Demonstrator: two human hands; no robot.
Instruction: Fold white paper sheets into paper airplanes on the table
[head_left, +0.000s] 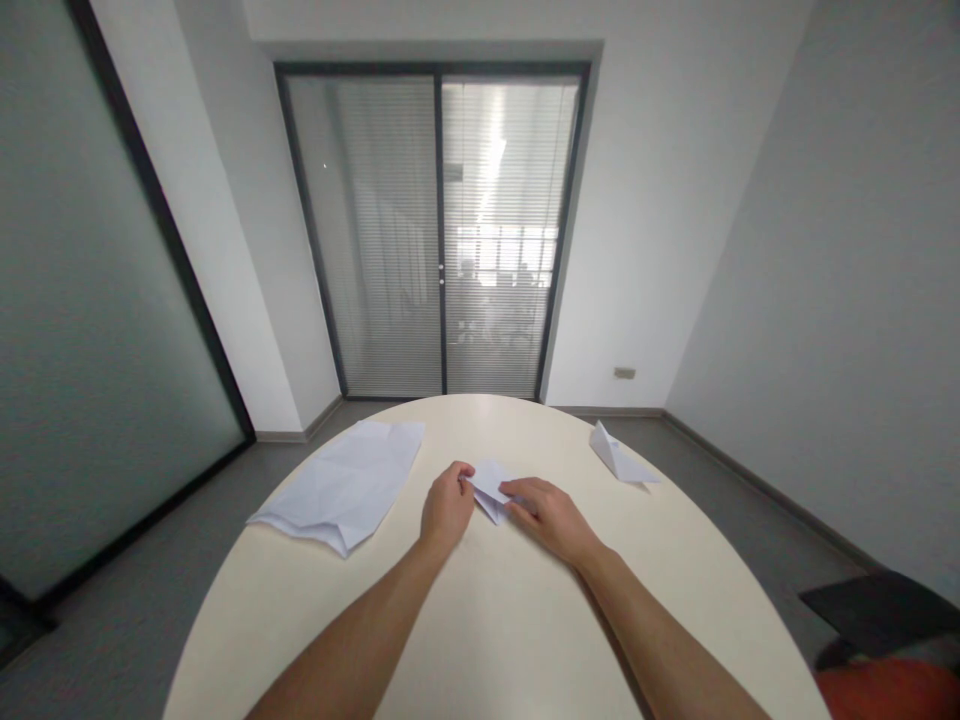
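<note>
Between my two hands, over the middle of the round table, is a small folded piece of white paper (489, 482) with a pointed flap facing me. My left hand (448, 505) pinches its left edge between thumb and curled fingers. On the other side my right hand (549, 515) grips the right edge, fingers on top and thumb below. Some of the fold is hidden under the right fingers.
The cream round table (480, 640) carries a stack of creased white sheets (352, 480) on the left. A folded paper shape (619, 460) stands near the right rim. A black and red chair (892, 640) is at the lower right, and glass doors (442, 240) are beyond.
</note>
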